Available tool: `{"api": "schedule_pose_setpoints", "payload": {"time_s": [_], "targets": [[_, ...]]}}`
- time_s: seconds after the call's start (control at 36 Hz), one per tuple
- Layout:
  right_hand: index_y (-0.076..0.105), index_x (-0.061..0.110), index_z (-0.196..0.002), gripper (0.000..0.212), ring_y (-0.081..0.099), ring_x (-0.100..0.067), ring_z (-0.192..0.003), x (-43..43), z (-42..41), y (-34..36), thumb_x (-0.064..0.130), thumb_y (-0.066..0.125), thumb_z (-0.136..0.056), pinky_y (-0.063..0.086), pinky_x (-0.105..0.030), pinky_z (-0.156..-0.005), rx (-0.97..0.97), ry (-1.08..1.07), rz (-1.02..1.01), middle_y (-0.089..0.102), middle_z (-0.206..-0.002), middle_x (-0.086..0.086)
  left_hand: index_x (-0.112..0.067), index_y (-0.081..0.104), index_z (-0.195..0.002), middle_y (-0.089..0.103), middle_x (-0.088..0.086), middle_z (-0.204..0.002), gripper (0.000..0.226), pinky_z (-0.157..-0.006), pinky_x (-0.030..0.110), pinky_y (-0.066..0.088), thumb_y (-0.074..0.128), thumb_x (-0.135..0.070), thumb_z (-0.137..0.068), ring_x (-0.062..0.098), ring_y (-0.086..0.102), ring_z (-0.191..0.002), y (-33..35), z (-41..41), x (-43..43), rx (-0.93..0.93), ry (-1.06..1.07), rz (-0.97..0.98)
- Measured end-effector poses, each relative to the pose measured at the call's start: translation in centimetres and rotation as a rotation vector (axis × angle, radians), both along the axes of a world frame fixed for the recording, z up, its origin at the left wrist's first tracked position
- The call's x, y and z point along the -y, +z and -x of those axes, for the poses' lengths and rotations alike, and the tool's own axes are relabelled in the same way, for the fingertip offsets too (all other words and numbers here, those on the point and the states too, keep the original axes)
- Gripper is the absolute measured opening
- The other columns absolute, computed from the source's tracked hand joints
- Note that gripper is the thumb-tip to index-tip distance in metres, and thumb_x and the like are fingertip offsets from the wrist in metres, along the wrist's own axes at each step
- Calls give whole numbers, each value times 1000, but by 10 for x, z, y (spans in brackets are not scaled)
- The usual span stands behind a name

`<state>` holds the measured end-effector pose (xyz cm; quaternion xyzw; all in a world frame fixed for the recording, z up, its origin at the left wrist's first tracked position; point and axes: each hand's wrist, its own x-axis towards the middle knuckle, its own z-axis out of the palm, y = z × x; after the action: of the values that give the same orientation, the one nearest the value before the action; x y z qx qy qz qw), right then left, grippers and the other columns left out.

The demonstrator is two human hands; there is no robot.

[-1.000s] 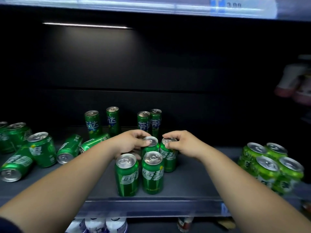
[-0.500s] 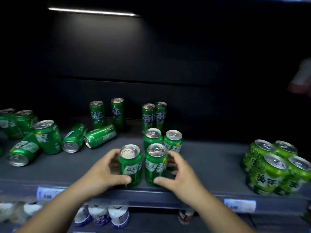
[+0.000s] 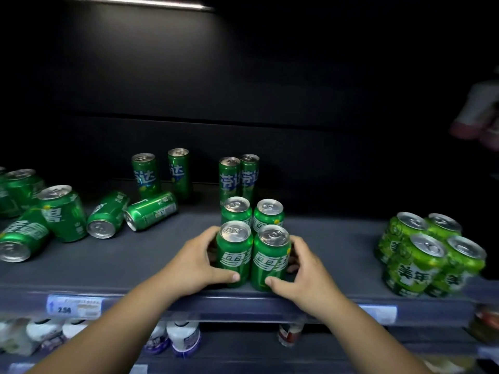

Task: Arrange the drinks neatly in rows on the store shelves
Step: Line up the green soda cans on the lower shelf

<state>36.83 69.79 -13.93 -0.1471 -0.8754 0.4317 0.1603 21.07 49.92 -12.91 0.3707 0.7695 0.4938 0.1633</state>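
Two green cans stand side by side at the front edge of the grey shelf. My left hand wraps the front left can and my right hand wraps the front right can. Directly behind them stand two more short green cans, and behind those a pair of tall slim green cans. Two other tall cans stand further left at the back.
Several green cans lie tipped or loose at the left, one lying on its side. A cluster of lighter green cans stands at the right. Price labels line the shelf lip; white bottles sit below.
My hands came back from the rear pair of short cans to the front pair and closed around them. The view dropped, showing more of the lower shelf.
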Motion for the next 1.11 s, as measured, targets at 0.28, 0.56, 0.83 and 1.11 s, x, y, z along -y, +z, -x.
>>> {"api": "schedule_pose_setpoints", "payload": {"time_s": [0.28,0.56,0.83,1.11], "targets": [[32,71,-116,70,59,1,-104,0,-1,-6,56,73,-61,53,-33,-90,-18,14,-60,61,-116,25,-30,62,-121,72,-13,-114,71,-97,41,54,89,-43,-57,8,68,-108,-12,-3,5,-81,24,-41],[30,75,-114,69,55,7,-104,0,-3,-5,62,71,-60,52,-27,-91,-29,27,-69,58,-115,28,-30,60,-127,69,-13,-121,68,-99,42,52,87,-37,-65,6,64,-114,-15,-2,7,-138,-23,-36],[56,30,-121,69,59,-15,-103,-21,12,2,48,80,-60,51,-27,-87,-234,88,377,63,-114,-5,-28,52,-130,64,4,-125,87,-94,24,50,75,-75,-62,10,63,-113,-3,9,6,84,-29,-254],[66,33,-102,36,63,-20,-108,-53,62,52,8,81,-81,53,-31,-93,-235,22,230,68,-110,7,-31,65,-115,68,1,-117,54,-100,36,51,75,-48,-65,14,65,-107,39,49,-22,-68,45,-177]]}}
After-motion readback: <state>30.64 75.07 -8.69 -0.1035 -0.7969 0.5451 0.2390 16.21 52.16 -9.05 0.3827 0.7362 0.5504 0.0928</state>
